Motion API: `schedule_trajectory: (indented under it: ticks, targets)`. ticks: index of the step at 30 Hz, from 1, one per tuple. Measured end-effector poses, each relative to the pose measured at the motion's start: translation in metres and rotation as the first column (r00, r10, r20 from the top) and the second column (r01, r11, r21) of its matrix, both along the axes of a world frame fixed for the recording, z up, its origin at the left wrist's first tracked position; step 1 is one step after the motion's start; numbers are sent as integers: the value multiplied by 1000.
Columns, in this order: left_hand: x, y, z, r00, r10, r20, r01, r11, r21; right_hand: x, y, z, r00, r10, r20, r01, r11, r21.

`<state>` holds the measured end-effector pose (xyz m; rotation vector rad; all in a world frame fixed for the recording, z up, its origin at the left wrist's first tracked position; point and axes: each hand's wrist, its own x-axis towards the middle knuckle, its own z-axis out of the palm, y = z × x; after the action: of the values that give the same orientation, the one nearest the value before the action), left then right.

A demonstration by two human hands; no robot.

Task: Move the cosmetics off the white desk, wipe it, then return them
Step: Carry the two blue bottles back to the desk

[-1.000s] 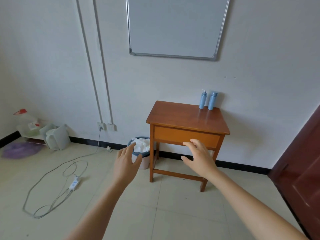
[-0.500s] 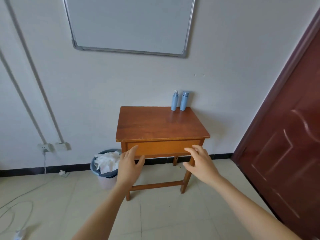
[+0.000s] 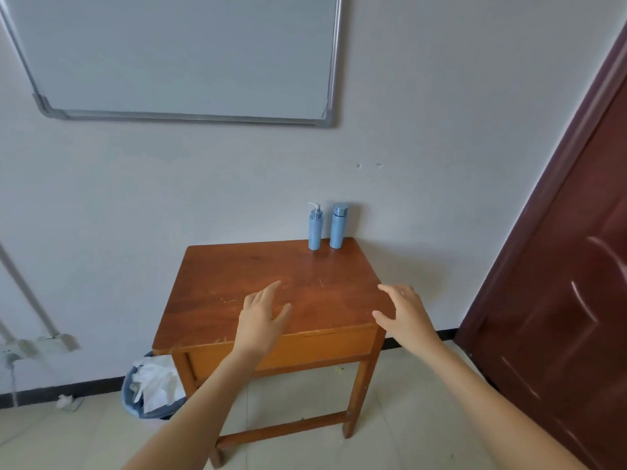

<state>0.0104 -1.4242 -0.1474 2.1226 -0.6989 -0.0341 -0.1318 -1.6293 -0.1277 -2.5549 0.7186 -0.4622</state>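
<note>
Standing: one pump bottle (image 3: 315, 232); one capped bottle (image 3: 337, 228); one wooden table (image 3: 237, 273)

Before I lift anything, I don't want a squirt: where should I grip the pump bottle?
Grip the pump bottle round its straight body, below the pump head, coming from the front-left: it stands upright, the capped bottle stands close on its right, the wall behind.

Bare left hand (image 3: 262, 316), bare right hand (image 3: 408, 315); forearms uncovered.
</note>
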Motion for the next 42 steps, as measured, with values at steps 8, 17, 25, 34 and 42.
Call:
schedule_trajectory:
  ticks: [8, 17, 25, 34, 42]
  targets:
    - [39, -53, -40, 984, 89, -153, -79, 994, 71, 63, -61, -29, 996, 94, 9, -94, 992, 85]
    - [114, -121, -51, 979, 105, -172, -97, 994, 54, 131, -106, -45, 992, 126, 7, -126, 985, 117]
    - [206, -205, -66, 977, 27, -210, -20, 999, 32, 208, -168, -38, 995, 71, -68, -62, 989, 132]
    - [284, -276, -90, 953, -9, -302, 32, 997, 71, 261, -199, -69, 990, 15, -139, 18, 972, 233]
    - [309, -329, -93, 929, 122, -351, -141, 990, -28, 289, -244, -80, 989, 64, -137, -27, 967, 255]
